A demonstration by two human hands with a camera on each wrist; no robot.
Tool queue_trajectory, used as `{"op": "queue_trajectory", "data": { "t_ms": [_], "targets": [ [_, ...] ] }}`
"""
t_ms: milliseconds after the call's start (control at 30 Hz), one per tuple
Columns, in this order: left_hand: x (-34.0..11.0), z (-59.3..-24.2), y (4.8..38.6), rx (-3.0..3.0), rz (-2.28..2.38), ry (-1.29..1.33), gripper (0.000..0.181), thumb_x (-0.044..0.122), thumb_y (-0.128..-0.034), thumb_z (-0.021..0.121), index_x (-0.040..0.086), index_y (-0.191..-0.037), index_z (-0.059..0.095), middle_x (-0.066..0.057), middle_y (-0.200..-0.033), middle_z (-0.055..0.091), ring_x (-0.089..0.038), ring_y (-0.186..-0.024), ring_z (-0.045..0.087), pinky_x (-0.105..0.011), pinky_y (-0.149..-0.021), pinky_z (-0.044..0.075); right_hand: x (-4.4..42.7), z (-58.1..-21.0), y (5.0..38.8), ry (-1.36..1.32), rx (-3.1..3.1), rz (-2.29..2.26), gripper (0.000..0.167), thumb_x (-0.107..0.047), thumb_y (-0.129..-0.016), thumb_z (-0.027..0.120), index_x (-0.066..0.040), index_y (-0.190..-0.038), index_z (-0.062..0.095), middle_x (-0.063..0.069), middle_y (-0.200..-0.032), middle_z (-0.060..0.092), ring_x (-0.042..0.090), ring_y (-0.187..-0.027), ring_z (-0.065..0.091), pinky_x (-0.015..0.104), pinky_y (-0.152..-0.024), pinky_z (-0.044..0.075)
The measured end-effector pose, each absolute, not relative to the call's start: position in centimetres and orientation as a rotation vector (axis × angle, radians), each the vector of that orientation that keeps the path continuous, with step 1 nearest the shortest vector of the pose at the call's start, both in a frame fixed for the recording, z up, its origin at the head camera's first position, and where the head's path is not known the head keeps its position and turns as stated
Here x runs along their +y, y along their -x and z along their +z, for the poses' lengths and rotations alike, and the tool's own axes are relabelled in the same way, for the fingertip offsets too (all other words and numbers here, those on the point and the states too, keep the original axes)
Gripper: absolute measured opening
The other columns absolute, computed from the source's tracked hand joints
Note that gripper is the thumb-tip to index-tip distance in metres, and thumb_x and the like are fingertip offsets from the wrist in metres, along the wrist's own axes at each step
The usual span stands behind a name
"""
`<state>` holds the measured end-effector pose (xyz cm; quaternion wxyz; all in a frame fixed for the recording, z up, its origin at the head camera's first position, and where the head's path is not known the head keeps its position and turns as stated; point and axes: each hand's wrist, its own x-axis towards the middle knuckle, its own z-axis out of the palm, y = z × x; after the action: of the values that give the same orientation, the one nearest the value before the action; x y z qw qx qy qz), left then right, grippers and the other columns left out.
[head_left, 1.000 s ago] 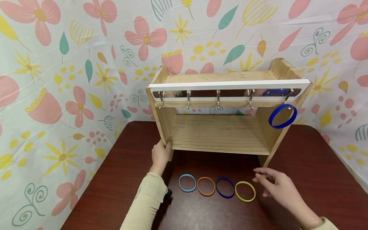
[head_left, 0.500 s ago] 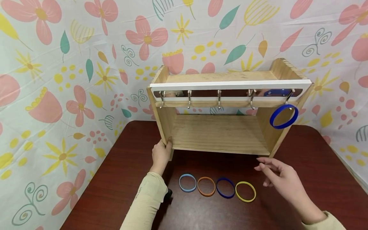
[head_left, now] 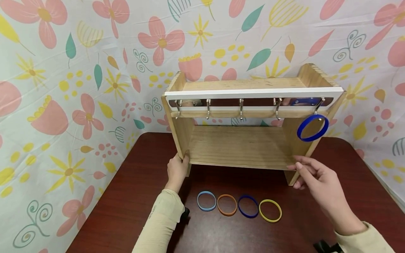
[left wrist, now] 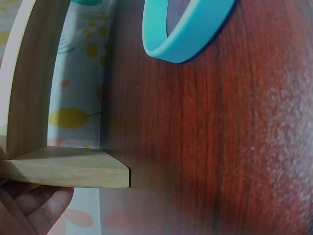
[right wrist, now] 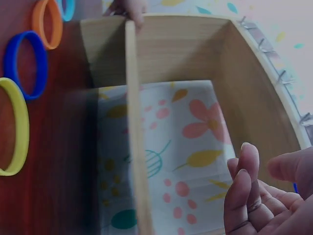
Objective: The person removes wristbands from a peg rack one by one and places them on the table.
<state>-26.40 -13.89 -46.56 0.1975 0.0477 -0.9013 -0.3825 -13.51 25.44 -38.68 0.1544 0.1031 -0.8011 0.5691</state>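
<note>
A wooden shelf rack (head_left: 240,146) stands on the dark red-brown table, with a metal hook rail (head_left: 224,102) along its upper front. My left hand (head_left: 176,173) grips the lower front of its left side panel, thumb on the inner face; the left wrist view shows curled fingers (left wrist: 49,208) behind the wood. A blue wristband (head_left: 311,139) hangs on the rightmost hook. My right hand (head_left: 319,182) is beside the right side panel, fingers loosely bent and holding nothing. Whether it touches the panel, I cannot tell.
On the table before the rack lie a light blue band (head_left: 206,209), an orange band (head_left: 226,214), a dark blue band (head_left: 248,216) and a yellow band (head_left: 270,220), in a row. Behind stands a floral-patterned cloth backdrop (head_left: 120,45).
My right hand has moved up and away from me, from near the yellow band to the rack's lower right corner. My left hand, the rack and the bands have stayed put.
</note>
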Motion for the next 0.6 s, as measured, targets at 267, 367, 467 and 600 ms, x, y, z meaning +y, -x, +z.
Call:
{"op": "queue_trajectory", "data": {
  "t_ms": [267, 367, 467, 600],
  "targets": [
    [-14.0, -46.7, 26.5, -2.520, -1.069, -0.130, 0.036, 0.040, -0.0992, 0.053, 0.008, -0.086, 0.066, -0.007, -0.064, 0.065, -0.019, -0.050, 0.060, -0.032, -0.044, 0.046, 25.5, -37.1, 14.1, -0.360, -2.042, 1.920, 0.032, -0.008, -0.101, 0.052, -0.002, -0.132, 0.052, 0.002, -0.102, 0.073, 0.016, -0.057, 0.063, 0.023, -0.053, 0.051],
    [-14.0, -46.7, 26.5, -2.521, -1.068, -0.133, 0.037, 0.041, -0.0991, 0.053, 0.009, -0.086, 0.065, -0.007, -0.063, 0.064, -0.019, -0.050, 0.060, -0.032, -0.044, 0.046, 25.4, -36.7, 14.3, -0.378, -1.979, 1.962, 0.033, -0.007, -0.101, 0.052, -0.001, -0.133, 0.051, 0.002, -0.102, 0.073, 0.016, -0.057, 0.064, 0.022, -0.054, 0.050],
    [-14.0, -46.7, 26.5, -2.520, -1.062, -0.134, 0.037, 0.042, -0.0991, 0.052, 0.009, -0.085, 0.065, -0.007, -0.064, 0.065, -0.020, -0.052, 0.061, -0.034, -0.046, 0.047, 25.3, -36.4, 14.5, -0.395, -1.920, 1.999, 0.031, -0.006, -0.101, 0.051, 0.000, -0.131, 0.052, 0.004, -0.103, 0.073, 0.016, -0.056, 0.063, 0.022, -0.055, 0.049],
    [-13.9, -46.7, 26.5, -2.514, -1.060, -0.128, 0.037, 0.041, -0.0990, 0.053, 0.009, -0.084, 0.065, -0.008, -0.065, 0.066, -0.021, -0.053, 0.062, -0.034, -0.046, 0.048, 25.2, -36.0, 14.7, -0.427, -1.868, 2.031, 0.033, -0.004, -0.101, 0.050, 0.004, -0.133, 0.050, 0.005, -0.107, 0.072, 0.017, -0.057, 0.063, 0.022, -0.056, 0.049]
  ]
}}
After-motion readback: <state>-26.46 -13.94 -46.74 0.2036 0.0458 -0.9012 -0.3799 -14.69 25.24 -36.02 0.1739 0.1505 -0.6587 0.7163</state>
